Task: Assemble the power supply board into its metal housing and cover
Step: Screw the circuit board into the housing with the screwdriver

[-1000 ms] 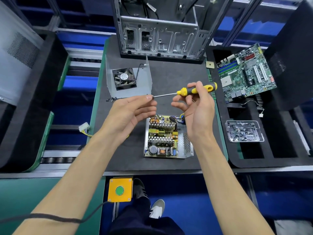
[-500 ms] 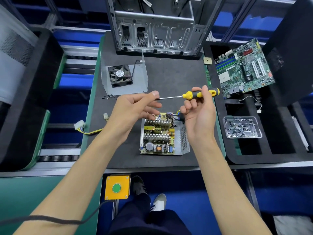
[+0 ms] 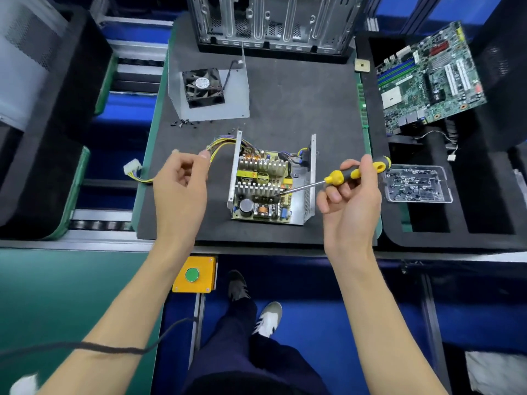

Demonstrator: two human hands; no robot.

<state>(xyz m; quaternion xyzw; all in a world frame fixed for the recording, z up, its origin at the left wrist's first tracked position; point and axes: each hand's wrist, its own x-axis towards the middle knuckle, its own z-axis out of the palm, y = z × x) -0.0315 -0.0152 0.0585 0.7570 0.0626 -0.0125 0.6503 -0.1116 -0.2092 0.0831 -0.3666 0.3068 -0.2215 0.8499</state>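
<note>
The power supply board (image 3: 263, 189) lies inside its open metal housing (image 3: 307, 203) in the middle of the black mat. My right hand (image 3: 352, 203) grips a yellow-and-black screwdriver (image 3: 343, 175) to the right of the housing. Its shaft slants down to the left and the tip touches the board near the lower heatsink. My left hand (image 3: 182, 186) hovers left of the housing with loosely curled fingers, holding nothing I can see, close to the yellow wire bundle (image 3: 218, 145). The metal cover (image 3: 236, 95) with its black fan (image 3: 204, 86) stands behind, apart from the housing.
Loose black screws (image 3: 185, 124) lie in front of the cover. A clear tray of screws (image 3: 417, 185) sits at the right, a motherboard (image 3: 427, 78) behind it. A PC chassis (image 3: 273, 24) stands at the back. A yellow button box (image 3: 194, 275) hangs below the table edge.
My hands have moved apart. The left hand let go of the screwdriver tip and shifted left. The right hand lowered the screwdriver so its tip now reaches the board.
</note>
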